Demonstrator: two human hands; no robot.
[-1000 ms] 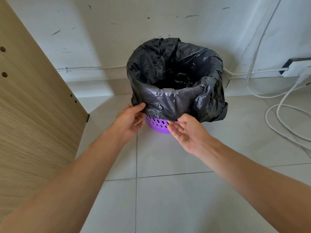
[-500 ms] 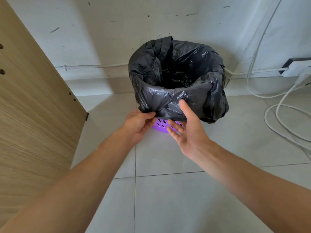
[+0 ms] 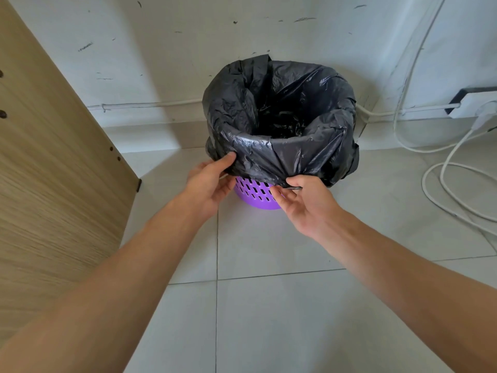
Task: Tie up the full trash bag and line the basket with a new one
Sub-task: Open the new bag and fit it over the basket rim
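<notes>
I've tugged the black bag's (image 3: 279,146) folded hem back down over the purple basket (image 3: 254,193). Left grip (image 3: 208,183) and right grip (image 3: 301,199) each pinch that hem; lining looks nearly settled.

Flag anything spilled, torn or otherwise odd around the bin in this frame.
Nothing spilled or torn shows. The black trash bag hangs unevenly over the purple basket, its skirt sitting lower on the right. Both hands, left and right, pinch its lower edge. Loose white cables trail across the floor nearby.
</notes>
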